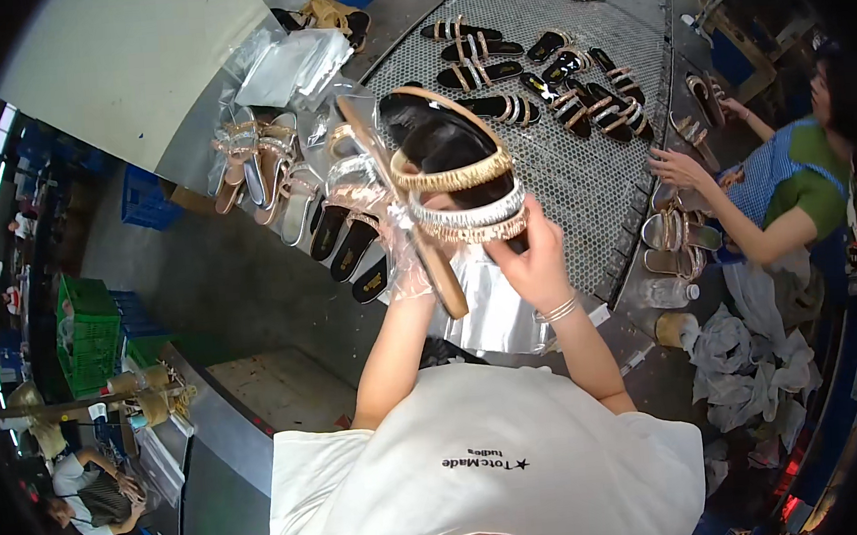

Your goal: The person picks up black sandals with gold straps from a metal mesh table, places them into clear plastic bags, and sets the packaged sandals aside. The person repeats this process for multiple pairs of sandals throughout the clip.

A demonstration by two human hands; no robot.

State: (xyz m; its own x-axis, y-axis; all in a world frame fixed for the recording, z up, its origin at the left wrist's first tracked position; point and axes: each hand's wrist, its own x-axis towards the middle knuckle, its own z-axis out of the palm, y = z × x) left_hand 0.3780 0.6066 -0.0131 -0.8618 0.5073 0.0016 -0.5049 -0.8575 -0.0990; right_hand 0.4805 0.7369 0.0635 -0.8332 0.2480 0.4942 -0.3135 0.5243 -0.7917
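Two strappy sandals are held up before my chest. One sandal (448,157) has a black insole and gold and silver beaded straps; my right hand (535,260) grips it at the side, thumb and fingers closed by the lowest strap. Edge-on at its left is a second sandal (431,267) with a tan sole. My left hand (407,269) is closed around this one, its fingers mostly hidden behind the sole and clear, shiny plastic. Below the sandals lies a sheet of clear plastic (496,312) near the table edge.
Several sandals (483,75) lie on the perforated table (584,212). More sandals (262,160) and a stack of clear bags (295,68) are at the left. On the right, a co-worker (770,184) handles sandals near a plastic bottle (671,293). Green crates (88,331) stand far left.
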